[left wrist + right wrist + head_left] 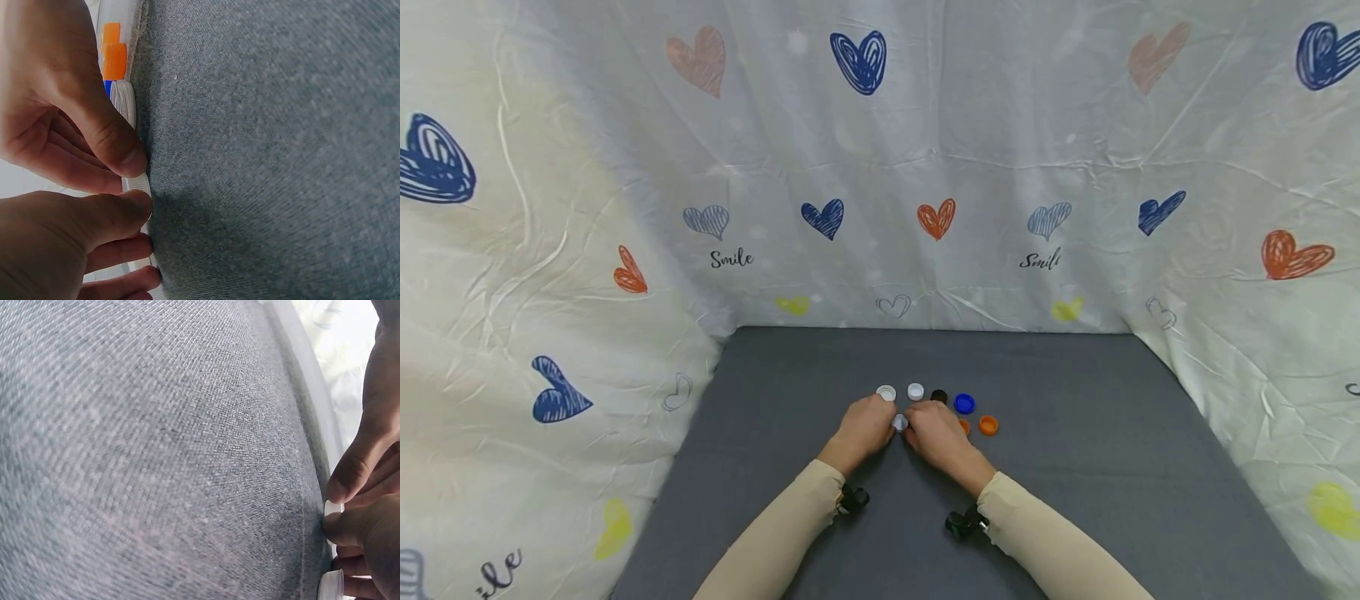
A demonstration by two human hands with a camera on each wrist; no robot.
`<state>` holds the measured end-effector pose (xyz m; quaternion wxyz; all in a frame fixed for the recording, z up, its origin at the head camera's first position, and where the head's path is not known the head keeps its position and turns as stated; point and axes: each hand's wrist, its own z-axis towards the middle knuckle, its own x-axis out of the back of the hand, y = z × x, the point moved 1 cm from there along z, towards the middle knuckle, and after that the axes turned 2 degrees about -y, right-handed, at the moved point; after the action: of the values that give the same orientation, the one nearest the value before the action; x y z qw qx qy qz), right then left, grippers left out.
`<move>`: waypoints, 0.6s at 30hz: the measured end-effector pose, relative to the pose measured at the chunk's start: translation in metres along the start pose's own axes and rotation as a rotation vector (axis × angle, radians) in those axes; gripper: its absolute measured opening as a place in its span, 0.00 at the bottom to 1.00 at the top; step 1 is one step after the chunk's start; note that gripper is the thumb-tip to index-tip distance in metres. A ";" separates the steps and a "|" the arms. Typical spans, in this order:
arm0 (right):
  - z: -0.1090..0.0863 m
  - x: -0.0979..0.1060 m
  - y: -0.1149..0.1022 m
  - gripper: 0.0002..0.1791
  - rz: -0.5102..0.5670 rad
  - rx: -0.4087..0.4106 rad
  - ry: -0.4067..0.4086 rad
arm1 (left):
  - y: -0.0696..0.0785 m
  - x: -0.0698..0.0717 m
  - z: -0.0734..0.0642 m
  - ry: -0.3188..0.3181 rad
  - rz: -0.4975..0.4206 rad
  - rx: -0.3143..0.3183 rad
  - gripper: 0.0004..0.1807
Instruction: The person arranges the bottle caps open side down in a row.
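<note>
left hand point(865, 427) and right hand point(938, 433) meet at a white cap point(899, 423)

both arms reach forward over the grey worktop point(1075, 475), slanting inward so that the hands sit just beside each other, backs up and knuckles bent. the white cap lies low at the worktop, in the narrow space between them, with a hand on either side.

the wrist views show the grip edge-on. the left thumb point(139, 202) stretches across to touch the white cap, and its other fingers bend beneath the palm, tips down at the worktop. the right thumb point(131, 161) angles down onto the same cap, with its fingers curled behind. each grip is a pinch at the cap, though the far fingertips are partly hidden.

a cream cap point(886, 392) sits just beyond the left hand, and a bright white cap point(915, 391) beyond the right. a black cap point(938, 396) and an inner orange cap point(965, 427) are partly covered by the right hand; a blue cap point(964, 404) and an outer orange cap point(988, 425) lie beside them. pale sleeves point(775, 529) cover both forearms down to the wrists.
</note>
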<state>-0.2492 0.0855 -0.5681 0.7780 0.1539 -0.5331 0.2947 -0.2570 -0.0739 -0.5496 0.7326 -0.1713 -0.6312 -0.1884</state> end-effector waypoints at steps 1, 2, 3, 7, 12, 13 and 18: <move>0.000 -0.001 0.000 0.17 0.005 -0.002 0.002 | 0.000 0.000 0.000 0.001 0.000 -0.003 0.09; 0.000 -0.001 0.001 0.18 0.010 -0.005 0.000 | -0.001 -0.001 0.000 0.001 -0.004 -0.007 0.09; 0.000 -0.001 0.001 0.18 0.017 -0.007 -0.001 | -0.001 -0.001 0.000 0.004 -0.011 -0.012 0.10; 0.000 0.002 0.000 0.17 0.067 -0.009 0.019 | -0.003 0.002 -0.001 0.002 -0.054 -0.017 0.09; -0.001 0.010 -0.001 0.12 0.137 -0.022 0.031 | -0.005 0.009 -0.005 -0.009 -0.108 -0.025 0.06; -0.001 0.012 -0.001 0.12 0.144 -0.026 0.028 | -0.006 0.011 -0.006 -0.010 -0.114 -0.029 0.05; -0.003 0.018 -0.002 0.09 0.153 -0.028 0.025 | -0.007 0.016 -0.010 0.004 -0.120 -0.044 0.04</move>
<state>-0.2409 0.0909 -0.5530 0.7619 0.0981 -0.5377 0.3475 -0.2492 -0.0858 -0.5352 0.7173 -0.1488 -0.6345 -0.2465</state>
